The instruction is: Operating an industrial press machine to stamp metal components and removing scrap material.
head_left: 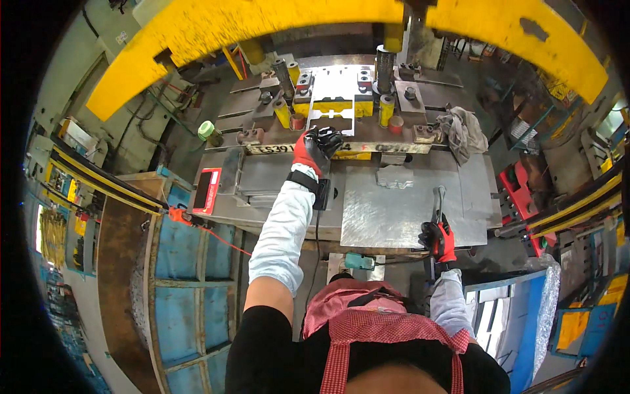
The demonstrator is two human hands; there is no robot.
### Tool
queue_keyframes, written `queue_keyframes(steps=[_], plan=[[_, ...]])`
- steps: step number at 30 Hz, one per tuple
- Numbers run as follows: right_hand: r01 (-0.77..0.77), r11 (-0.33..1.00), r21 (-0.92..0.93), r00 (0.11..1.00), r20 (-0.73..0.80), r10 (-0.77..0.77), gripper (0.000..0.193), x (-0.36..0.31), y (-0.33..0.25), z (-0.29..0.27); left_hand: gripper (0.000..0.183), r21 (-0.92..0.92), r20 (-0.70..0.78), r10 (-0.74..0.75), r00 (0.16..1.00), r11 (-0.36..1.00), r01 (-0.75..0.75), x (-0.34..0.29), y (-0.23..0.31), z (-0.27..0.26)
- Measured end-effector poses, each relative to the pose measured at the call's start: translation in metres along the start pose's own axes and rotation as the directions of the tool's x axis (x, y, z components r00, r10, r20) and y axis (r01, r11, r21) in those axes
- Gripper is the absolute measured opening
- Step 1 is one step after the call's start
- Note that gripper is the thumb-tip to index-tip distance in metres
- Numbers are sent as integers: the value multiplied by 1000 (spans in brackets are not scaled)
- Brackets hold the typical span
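Just above the centre of the frame, our left hand (pixel 319 143) bends its fingers at the near end of the cut-out metal sheet (pixel 333 85), though we cannot tell whether they pinch it; right of centre, our right hand (pixel 438 238) grips a metal tool (pixel 440 199) over the grey plate (pixel 380 213). We judge it best to hold the sheet level between the yellow posts (pixel 386 111) at upper centre, with fingers clear of the yellow beam (pixel 262 26) across the top.
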State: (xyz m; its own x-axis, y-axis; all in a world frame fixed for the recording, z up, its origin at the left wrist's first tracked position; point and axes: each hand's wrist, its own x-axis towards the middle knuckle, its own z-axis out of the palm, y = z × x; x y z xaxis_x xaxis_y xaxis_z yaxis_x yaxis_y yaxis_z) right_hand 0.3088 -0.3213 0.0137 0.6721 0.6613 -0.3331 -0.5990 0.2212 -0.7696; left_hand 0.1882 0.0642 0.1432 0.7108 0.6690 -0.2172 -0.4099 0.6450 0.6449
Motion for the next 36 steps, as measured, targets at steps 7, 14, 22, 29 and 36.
queue_keyframes(steps=[7, 14, 22, 29, 36], plan=[[-19, 999, -35, 997, -81, 16, 19, -3, -3, 2, 50, -76, 141, -47, 989, 995, 58, -2, 4, -1], [-25, 999, 27, 998, -59, 26, 37, 4, 2, -10, 51, -16, 86, -28, 996, 999, 30, -2, 0, 6], [-18, 1000, -16, 1000, -10, 18, 31, 10, 10, -21, 41, 32, -12, 52, 999, 998, -51, 1, 0, 5], [-29, 998, 57, 998, -50, 32, 32, 9, 8, -15, 35, 0, 18, -64, 998, 998, 64, 9, 2, 0], [171, 964, -203, 983, -38, -182, 53, 0, -25, 61, 36, -169, 386, 10, 923, 984, 61, 13, -3, -23]])
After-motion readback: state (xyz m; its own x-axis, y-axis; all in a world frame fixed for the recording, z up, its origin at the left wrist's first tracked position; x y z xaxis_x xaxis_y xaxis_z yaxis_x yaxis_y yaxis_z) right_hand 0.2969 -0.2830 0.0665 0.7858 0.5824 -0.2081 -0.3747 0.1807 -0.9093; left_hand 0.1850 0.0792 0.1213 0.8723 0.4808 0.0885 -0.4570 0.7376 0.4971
